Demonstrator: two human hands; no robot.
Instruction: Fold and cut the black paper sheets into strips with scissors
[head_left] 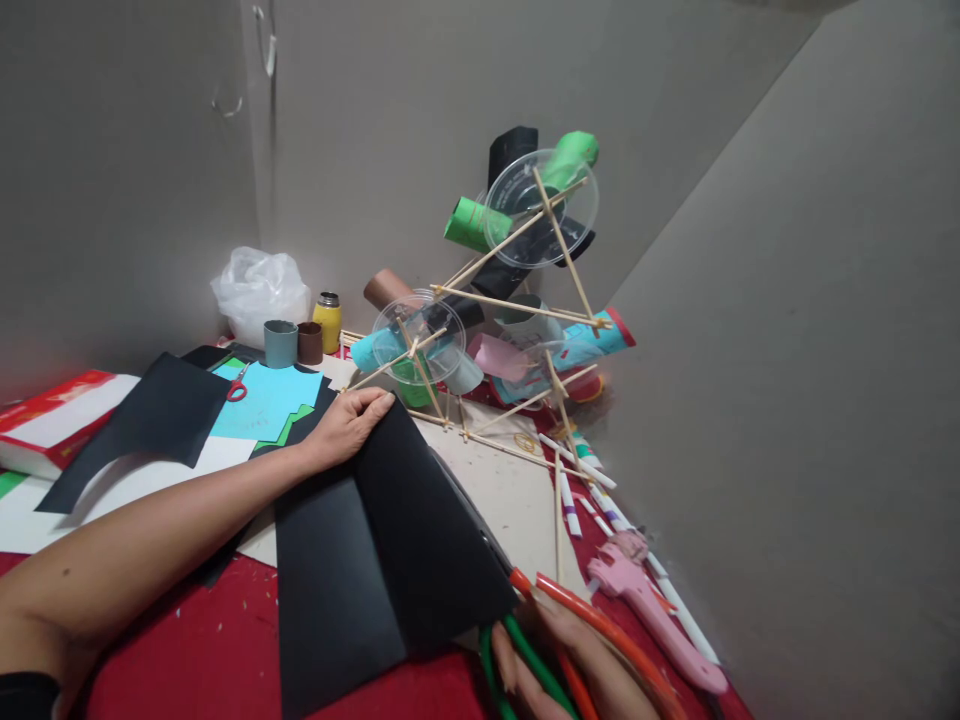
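Note:
Pinched at its far top corner by my left hand (346, 428), a black sheet of paper (431, 530) stands tilted, with a fold or second flap hanging lower left. At the lower right, my right hand (592, 650) is wrapped round scissors with orange and green handles (622, 630). Their blades run along the paper's right edge, partly hidden behind it. Beyond my left hand stands a model of wooden sticks (517, 300), clear plastic discs (420, 335) and coloured paper tubes (480, 224).
A pink glue gun (660, 610) and white marker pens (570, 505) lie along the right wall. To the left are red-handled scissors (237, 388) on blue paper (274, 405), black paper (154, 415) and a red box (56, 420). Behind stand a plastic bag (259, 290) and yellow bottle (328, 322).

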